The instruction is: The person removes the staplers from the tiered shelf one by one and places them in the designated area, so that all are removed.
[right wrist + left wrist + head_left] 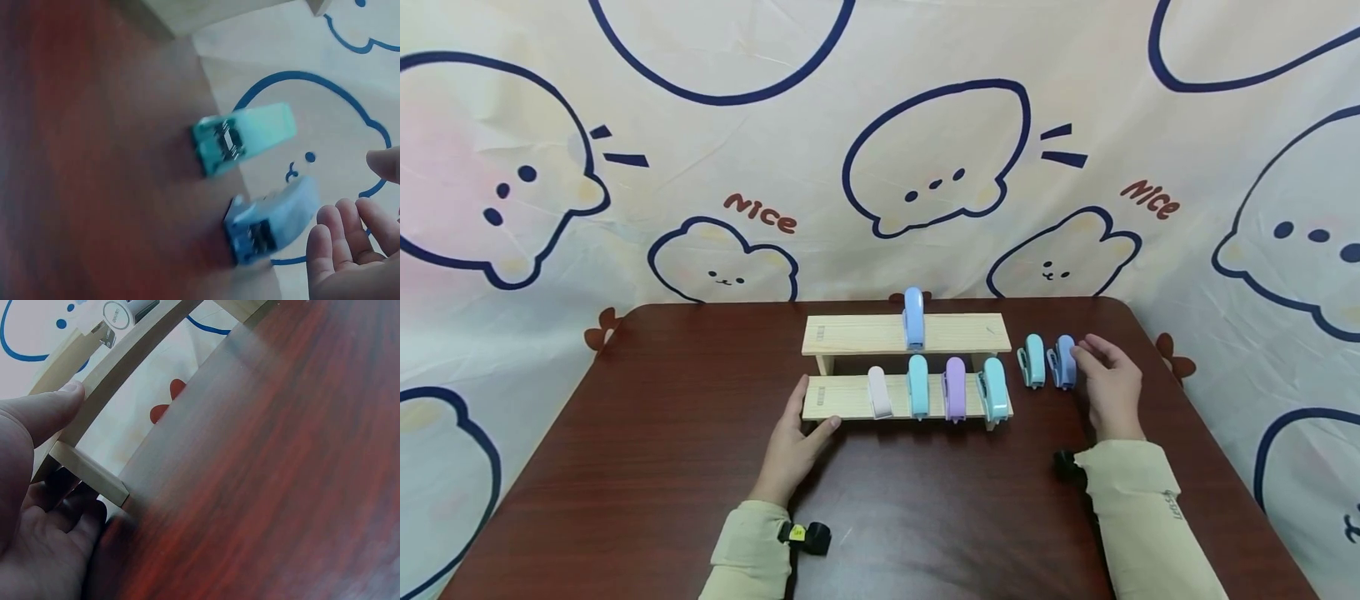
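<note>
A stepped wooden rack [842, 398] stands on the table; my left hand [796, 442] grips its front left end. In the left wrist view the thumb [59, 406] lies on the board's edge, other fingers near the end leg. Along the lower board stand a white stapler-like tool [878, 392], a teal one [917, 387], a purple one [955, 389] and another teal one [994, 389]. One blue tool [913, 318] stands on the upper board. My right hand [1111, 387], fingers loosely bent and holding nothing, is beside a blue stapler-like tool [275, 219] on the table.
Left of that blue tool stands a teal one [1032, 362], just right of the rack. The dark brown table [647, 467] meets a cartoon-printed cloth [820, 167] at the back and sides. Straps with black devices [808, 537] circle both wrists.
</note>
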Available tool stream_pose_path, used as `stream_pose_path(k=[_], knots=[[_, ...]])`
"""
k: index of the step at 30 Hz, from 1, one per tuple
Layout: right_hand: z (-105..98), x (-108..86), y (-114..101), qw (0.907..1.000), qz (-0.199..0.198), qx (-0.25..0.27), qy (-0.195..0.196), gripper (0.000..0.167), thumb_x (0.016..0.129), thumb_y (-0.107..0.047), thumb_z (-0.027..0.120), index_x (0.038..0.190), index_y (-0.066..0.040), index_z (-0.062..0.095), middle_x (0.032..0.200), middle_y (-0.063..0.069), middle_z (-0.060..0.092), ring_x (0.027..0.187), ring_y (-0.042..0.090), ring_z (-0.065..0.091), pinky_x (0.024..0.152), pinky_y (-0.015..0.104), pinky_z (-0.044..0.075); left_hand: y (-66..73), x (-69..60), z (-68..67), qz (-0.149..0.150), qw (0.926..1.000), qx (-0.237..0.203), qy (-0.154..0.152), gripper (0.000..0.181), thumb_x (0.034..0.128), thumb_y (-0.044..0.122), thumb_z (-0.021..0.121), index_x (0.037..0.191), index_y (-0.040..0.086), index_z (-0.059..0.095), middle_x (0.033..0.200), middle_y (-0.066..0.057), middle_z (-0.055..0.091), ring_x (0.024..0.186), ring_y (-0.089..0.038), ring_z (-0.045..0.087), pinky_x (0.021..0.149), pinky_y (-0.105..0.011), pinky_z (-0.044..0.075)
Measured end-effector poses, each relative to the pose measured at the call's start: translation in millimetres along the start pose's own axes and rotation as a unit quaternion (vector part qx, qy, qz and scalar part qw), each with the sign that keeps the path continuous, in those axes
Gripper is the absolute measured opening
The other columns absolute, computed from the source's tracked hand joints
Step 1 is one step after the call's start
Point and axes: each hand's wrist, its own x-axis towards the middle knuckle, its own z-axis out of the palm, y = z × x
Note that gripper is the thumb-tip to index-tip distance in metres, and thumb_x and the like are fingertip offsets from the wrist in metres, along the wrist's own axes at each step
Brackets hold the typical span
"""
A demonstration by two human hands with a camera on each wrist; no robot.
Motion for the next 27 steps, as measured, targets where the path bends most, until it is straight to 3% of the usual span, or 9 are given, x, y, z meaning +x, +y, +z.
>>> stream_pose_path(k=[4, 15, 22, 27], knots=[[6, -3.9, -6, 0.9995, -0.007, 0.028, 0.009, 0.045, 0.093, -0.019, 0.074, 0.136, -0.013, 0.063, 0.127, 0.003, 0.062, 0.11, 0.01, 0.054, 0.08, 0.01, 0.047, -0.5, 0.2, 0.3, -0.002, 1.0, 0.001, -0.004, 0.09, 0.091, 0.016, 0.076, 0.161, 0.008, 0.02, 0.16, -0.016, 0.033, 0.148, -0.028, 0.028, 0.119, -0.046, 0.025], [29, -25.0, -31, 0.9954, -0.071, 0.064, -0.009, 0.039, 0.091, -0.015, 0.076, 0.129, -0.011, 0.068, 0.121, 0.005, 0.065, 0.109, 0.014, 0.058, 0.085, 0.014, 0.049, -2.2, -0.1, -0.9, -0.009, 0.9999, 0.007, -0.004, 0.09, 0.0914, 0.018, 0.076, 0.161, 0.01, 0.02, 0.161, -0.013, 0.031, 0.149, -0.026, 0.026, 0.12, -0.046, 0.022], [43, -36.5, -42, 0.994, -0.085, 0.062, -0.032, 0.037, 0.092, -0.017, 0.075, 0.128, -0.011, 0.069, 0.122, 0.005, 0.065, 0.109, 0.015, 0.059, 0.087, 0.016, 0.049, -1.6, 1.1, -0.1, -0.006, 1.0, -0.002, -0.005, 0.09, 0.0918, 0.016, 0.075, 0.161, 0.01, 0.019, 0.162, -0.013, 0.029, 0.15, -0.026, 0.024, 0.12, -0.045, 0.022], [59, -45.6, -47, 0.9905, -0.116, 0.049, -0.054, 0.035, 0.092, -0.014, 0.074, 0.126, -0.008, 0.069, 0.121, 0.009, 0.065, 0.105, 0.015, 0.059, 0.086, 0.018, 0.049, -1.0, 1.0, -0.1, -0.005, 1.0, -0.005, -0.003, 0.09, 0.0917, 0.016, 0.075, 0.161, 0.01, 0.019, 0.162, -0.013, 0.029, 0.15, -0.025, 0.024, 0.12, -0.045, 0.021]])
